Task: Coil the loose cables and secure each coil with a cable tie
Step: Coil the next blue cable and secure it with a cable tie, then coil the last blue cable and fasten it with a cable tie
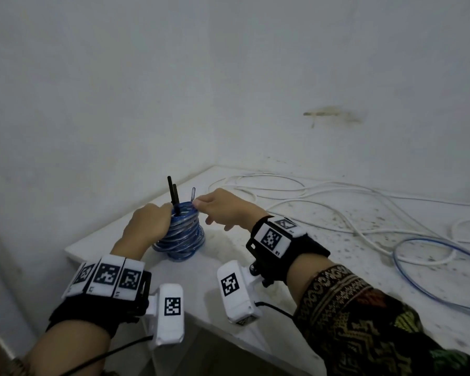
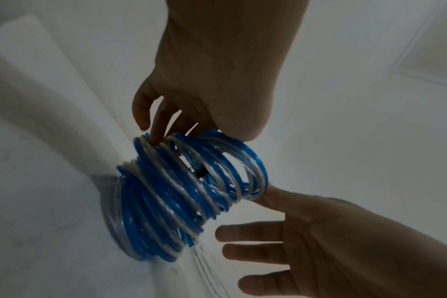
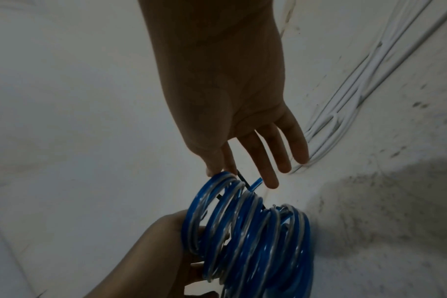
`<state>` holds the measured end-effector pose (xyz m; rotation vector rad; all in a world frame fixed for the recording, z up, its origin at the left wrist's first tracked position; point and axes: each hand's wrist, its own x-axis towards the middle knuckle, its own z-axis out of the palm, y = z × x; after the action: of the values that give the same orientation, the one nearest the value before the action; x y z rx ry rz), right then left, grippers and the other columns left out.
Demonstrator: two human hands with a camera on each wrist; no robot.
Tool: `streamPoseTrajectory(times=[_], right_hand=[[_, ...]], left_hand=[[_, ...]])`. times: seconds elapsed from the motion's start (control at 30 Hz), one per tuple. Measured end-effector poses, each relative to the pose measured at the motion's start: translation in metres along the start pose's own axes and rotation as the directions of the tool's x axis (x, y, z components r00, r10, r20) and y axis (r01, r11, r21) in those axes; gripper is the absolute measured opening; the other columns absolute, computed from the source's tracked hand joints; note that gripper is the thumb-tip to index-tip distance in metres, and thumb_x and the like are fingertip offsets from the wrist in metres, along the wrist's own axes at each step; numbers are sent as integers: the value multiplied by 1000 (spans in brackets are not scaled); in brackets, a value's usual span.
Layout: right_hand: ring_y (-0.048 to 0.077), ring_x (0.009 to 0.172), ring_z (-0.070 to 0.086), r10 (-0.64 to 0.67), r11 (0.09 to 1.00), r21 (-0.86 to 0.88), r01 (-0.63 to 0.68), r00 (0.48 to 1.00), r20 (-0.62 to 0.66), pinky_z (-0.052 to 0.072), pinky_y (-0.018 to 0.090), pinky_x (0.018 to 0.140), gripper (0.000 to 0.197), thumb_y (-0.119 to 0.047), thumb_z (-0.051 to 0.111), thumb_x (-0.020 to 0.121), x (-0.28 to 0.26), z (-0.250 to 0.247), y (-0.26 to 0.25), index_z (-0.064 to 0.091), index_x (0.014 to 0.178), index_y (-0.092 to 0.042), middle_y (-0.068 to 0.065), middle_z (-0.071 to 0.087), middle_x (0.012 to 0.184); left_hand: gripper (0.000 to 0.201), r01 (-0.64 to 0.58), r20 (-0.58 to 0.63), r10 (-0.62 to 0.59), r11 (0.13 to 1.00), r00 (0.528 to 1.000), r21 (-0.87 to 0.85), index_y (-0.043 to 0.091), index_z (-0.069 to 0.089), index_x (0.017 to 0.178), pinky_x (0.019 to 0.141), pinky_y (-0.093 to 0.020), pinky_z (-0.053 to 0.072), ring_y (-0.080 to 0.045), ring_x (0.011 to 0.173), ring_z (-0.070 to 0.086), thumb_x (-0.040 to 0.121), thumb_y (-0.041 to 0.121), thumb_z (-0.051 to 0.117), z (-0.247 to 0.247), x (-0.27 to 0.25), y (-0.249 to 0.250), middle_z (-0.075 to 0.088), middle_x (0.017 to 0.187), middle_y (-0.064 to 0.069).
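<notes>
A blue and clear cable coil [image 1: 181, 232] stands on the white table [image 1: 228, 256] near its left corner. My left hand [image 1: 149, 221] grips the coil's left side, its fingers [image 2: 156, 129] curled in between the loops. Two black cable ties [image 1: 172, 194] stick up from the top of the coil beside that hand. My right hand [image 1: 198, 203] pinches the coil's top loop between thumb and forefinger, next to the cable's free end [image 1: 193, 193]; its other fingers [image 3: 283, 153] are stretched out. A short piece of tie [image 2: 202, 173] shows inside the coil [image 2: 181, 193].
Loose white cables [image 1: 310, 191] sprawl across the back and right of the table. A second blue cable [image 1: 418, 270] loops at the right. The table's left edge [image 1: 73, 252] is close to the coil, and a white wall stands behind.
</notes>
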<state>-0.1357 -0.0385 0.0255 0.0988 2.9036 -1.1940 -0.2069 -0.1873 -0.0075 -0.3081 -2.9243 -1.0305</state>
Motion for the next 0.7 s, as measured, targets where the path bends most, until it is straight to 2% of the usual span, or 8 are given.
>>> streamPoseTrajectory(times=[0.1, 0.17, 0.27, 0.4, 0.47, 0.57, 0.63, 0.7], right_hand=[[23, 107, 59, -6, 1000, -2, 6, 1000, 5, 52, 33, 70, 43, -42, 38, 98, -5, -1, -2, 55, 129, -18, 3, 56, 128], [25, 113, 56, -6, 1000, -8, 6, 1000, -5, 50, 30, 64, 50, -46, 41, 96, -9, -2, -2, 48, 137, -17, 5, 53, 134], [25, 113, 56, 5, 1000, 21, -4, 999, -37, 51, 31, 70, 60, -48, 45, 94, -21, -11, 2, 42, 140, -10, 11, 56, 129], [34, 106, 60, 32, 998, -52, -40, 988, -148, 51, 37, 75, 59, -43, 51, 93, -51, -40, 18, 53, 123, 8, 25, 61, 116], [33, 96, 62, 72, 983, -151, -102, 979, -191, 52, 40, 79, 53, -39, 56, 92, -70, -60, 35, 60, 110, 10, 23, 64, 107], [21, 58, 53, 219, 931, -230, -285, 937, -272, 49, 32, 59, 35, -30, 66, 86, -102, -90, 72, 49, 67, -6, 7, 54, 66], [18, 53, 51, 341, 862, -257, -437, 875, -344, 44, 27, 52, 32, -25, 71, 83, -127, -107, 95, 46, 71, -8, 4, 52, 63], [21, 63, 59, 453, 769, -297, -566, 811, -371, 46, 29, 58, 33, -25, 74, 80, -152, -121, 114, 48, 86, -6, 6, 58, 76]], left_hand=[[76, -18, -15, 20, 996, 1000, 90, 9, 57, 118, 79, -36, 42, -35, 92, 53, 85, 61, 13, -2, 0, 0, 59, 107, -19], [85, 28, -72, -21, 996, 997, 87, 9, 57, 116, 85, -41, 44, -35, 95, 52, 78, 68, 10, -3, -4, 3, 59, 110, -19], [70, 52, -196, -30, 993, 980, 108, -1, 57, 112, 93, -48, 38, -41, 109, 47, 94, 57, 23, -4, -18, 21, 55, 116, -25], [53, -199, -354, 240, 969, 904, 149, -6, 58, 113, 92, -51, 35, -42, 114, 41, 98, 40, 37, 4, -41, 55, 53, 120, -26], [49, -314, -347, 340, 941, 874, 129, -4, 59, 117, 94, -49, 34, -41, 118, 40, 97, 37, 43, 16, -48, 75, 54, 125, -24], [44, -471, -278, 470, 879, 838, 67, -2, 62, 113, 96, -47, 38, -39, 114, 46, 94, 36, 50, 45, -57, 108, 58, 122, -22], [40, -545, -186, 538, 838, 822, 20, -1, 64, 110, 94, -47, 41, -38, 110, 50, 93, 34, 53, 68, -66, 128, 61, 117, -20], [38, -598, -44, 597, 801, 801, -22, 1, 65, 110, 93, -46, 44, -33, 110, 52, 92, 33, 55, 91, -78, 146, 63, 115, -17]])
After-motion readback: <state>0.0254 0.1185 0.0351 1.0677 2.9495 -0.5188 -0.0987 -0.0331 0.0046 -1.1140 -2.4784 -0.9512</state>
